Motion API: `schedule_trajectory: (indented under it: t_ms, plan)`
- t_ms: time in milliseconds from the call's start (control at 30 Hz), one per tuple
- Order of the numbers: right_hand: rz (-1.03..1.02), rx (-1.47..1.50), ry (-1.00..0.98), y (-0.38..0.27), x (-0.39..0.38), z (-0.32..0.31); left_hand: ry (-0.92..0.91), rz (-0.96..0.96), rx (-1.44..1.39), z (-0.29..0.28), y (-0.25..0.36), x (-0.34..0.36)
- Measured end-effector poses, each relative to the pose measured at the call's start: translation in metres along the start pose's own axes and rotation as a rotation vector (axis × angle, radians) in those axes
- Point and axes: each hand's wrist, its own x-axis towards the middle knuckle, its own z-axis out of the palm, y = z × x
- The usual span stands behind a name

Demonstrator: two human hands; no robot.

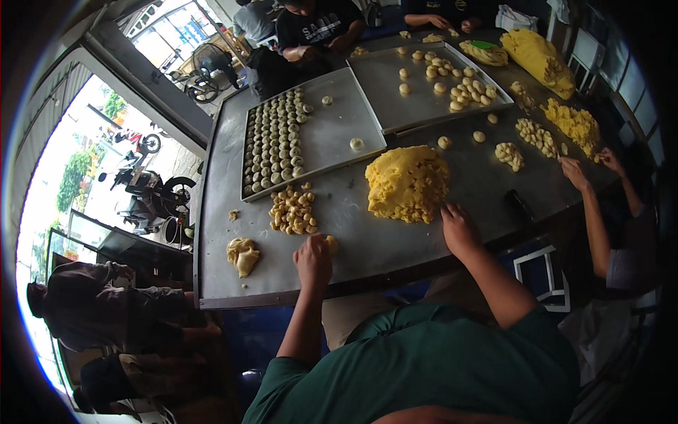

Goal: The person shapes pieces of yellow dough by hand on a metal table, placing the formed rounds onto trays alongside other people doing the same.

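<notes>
My left hand rests low over the steel table with curled fingers, beside a small yellow dough ball; what lies under the fingers is hidden. My right hand touches the lower right edge of a large crumbly yellow dough mound, its fingers apart and slightly bent. A heap of small dough pieces lies beyond my left hand, and a pale dough lump sits to its left.
Two trays of dough balls stand at the back. More dough lies at the right, where another person's hands work. Co-workers are across the table; people and motorbikes are at the left.
</notes>
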Motion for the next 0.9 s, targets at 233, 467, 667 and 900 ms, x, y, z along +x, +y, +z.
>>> schedule_trajectory:
  t_ms: [233,467,667,900]
  plan:
    - [0.066,0.374,-0.098,0.041,-0.049,-0.046,-0.233,-0.52,-0.946,-0.015,0.058,-0.015]
    - [0.253,0.6,0.051,-0.009,-0.015,-0.064,-0.595,-0.762,-1.857,0.024,0.092,-0.013]
    - [-0.021,0.831,-0.01,-0.076,0.005,-0.042,-0.937,-0.361,-1.771,-0.015,0.157,-0.01]
    - [-0.343,0.836,-0.029,-0.106,0.011,-0.083,-0.709,0.125,-0.448,-0.034,0.123,0.004]
